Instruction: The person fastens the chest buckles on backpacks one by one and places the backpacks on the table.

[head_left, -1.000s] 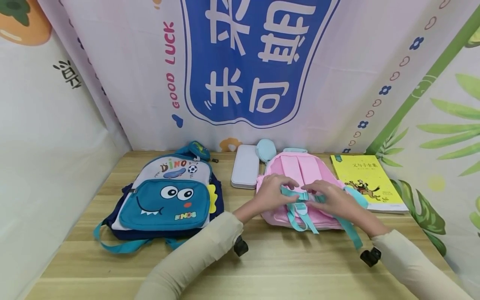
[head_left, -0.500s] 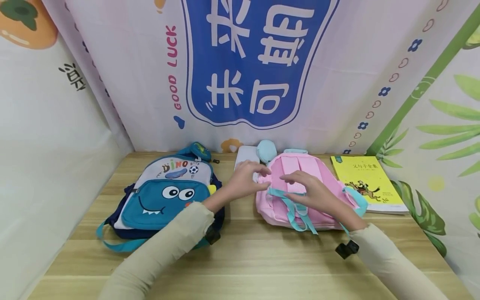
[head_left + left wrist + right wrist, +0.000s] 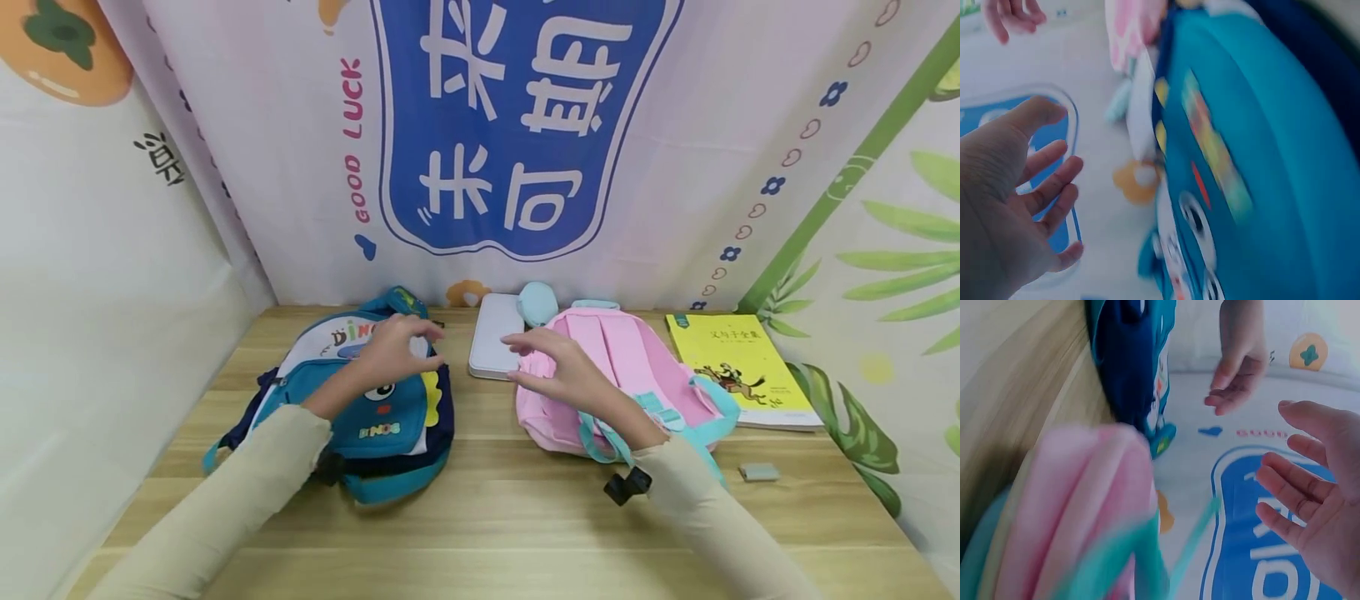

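While the head view shows the left hand (image 3: 393, 348) hovering with loose, released fingers (image 3: 1054, 181) over the blue dinosaur backpack (image 3: 352, 400) lying flat on the worktop (image 3: 525, 517), its wrist view blurs the bag's cartoon eyes. Right hand (image 3: 558, 371), fingers equally relaxed and holding nothing, hangs above the pink backpack (image 3: 622, 375); only the head view shows the yellow book (image 3: 738, 367).

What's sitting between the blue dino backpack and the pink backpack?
In the head view, a white pencil case lies between the blue dino backpack and the pink backpack, toward the back.
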The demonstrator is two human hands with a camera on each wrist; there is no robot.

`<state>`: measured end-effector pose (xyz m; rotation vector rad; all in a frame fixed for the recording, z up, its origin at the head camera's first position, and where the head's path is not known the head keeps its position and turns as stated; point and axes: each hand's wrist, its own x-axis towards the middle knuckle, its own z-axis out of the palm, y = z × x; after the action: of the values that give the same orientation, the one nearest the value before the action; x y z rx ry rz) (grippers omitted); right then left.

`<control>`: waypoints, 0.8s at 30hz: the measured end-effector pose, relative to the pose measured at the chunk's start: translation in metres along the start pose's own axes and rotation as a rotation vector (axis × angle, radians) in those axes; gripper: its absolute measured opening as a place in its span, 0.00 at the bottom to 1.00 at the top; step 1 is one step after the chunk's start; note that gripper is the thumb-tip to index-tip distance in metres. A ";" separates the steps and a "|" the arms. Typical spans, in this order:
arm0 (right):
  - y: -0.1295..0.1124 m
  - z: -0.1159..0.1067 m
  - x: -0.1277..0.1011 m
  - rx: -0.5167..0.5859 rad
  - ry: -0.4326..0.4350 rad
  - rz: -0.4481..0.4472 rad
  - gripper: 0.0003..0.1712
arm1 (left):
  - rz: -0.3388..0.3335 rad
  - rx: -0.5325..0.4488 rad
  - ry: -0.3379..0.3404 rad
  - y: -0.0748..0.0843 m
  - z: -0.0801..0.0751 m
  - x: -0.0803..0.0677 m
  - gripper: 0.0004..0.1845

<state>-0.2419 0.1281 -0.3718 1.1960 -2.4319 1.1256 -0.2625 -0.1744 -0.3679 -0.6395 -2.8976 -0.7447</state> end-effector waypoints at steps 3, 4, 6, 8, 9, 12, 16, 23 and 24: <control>-0.004 0.013 0.010 0.017 -0.002 -0.035 0.27 | -0.021 0.037 -0.047 -0.022 -0.014 -0.015 0.23; -0.005 0.018 0.013 0.020 -0.006 -0.045 0.28 | -0.027 0.041 -0.063 -0.029 -0.020 -0.020 0.24; -0.008 0.028 0.019 0.028 -0.020 -0.059 0.28 | -0.047 0.044 -0.090 -0.044 -0.029 -0.031 0.26; -0.011 0.037 0.023 0.037 -0.043 -0.054 0.29 | -0.082 0.038 -0.115 -0.058 -0.038 -0.041 0.28; -0.012 0.042 0.025 0.040 -0.053 -0.048 0.30 | -0.099 0.026 -0.122 -0.064 -0.043 -0.046 0.29; -0.015 0.055 0.029 0.042 -0.095 -0.002 0.34 | -0.137 -0.008 -0.135 -0.079 -0.056 -0.060 0.34; -0.015 0.070 0.031 0.081 -0.155 0.068 0.40 | -0.151 -0.021 -0.140 -0.094 -0.073 -0.077 0.40; -0.012 0.091 0.031 0.196 -0.250 0.220 0.49 | -0.173 -0.043 -0.190 -0.116 -0.093 -0.100 0.47; -0.012 0.094 0.030 0.204 -0.262 0.239 0.50 | -0.175 -0.055 -0.200 -0.119 -0.095 -0.103 0.48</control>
<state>-0.2398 0.0394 -0.4154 1.2004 -2.7720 1.3924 -0.2208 -0.3527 -0.3559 -0.4956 -3.1588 -0.8275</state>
